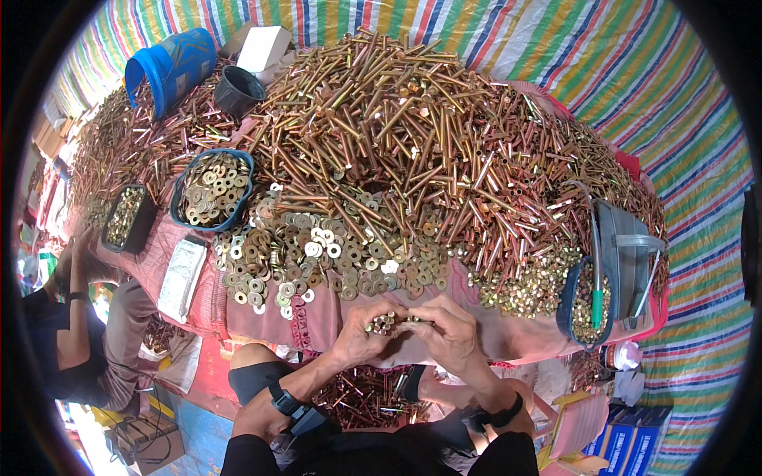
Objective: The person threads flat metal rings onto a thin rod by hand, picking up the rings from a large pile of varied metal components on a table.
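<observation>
My left hand (359, 337) grips a small bundle of brass-coloured bolts (382, 323) with their ends pointing up. My right hand (449, 333) meets it from the right, its fingers pinched on a bolt at the bundle's side. Both hands hover over the front edge of the pink cloth-covered table (317, 317). Just beyond them lies a spread of flat washers (317, 258). Behind that rises a big heap of long bolts (413, 127).
A blue bowl of washers (213, 189) and a dark tray of nuts (125, 216) sit at the left. A blue basket of nuts (589, 301) and a grey bin (627, 258) stand at the right. A blue bucket (168, 67) lies far left. Another person (71, 333) sits at the left.
</observation>
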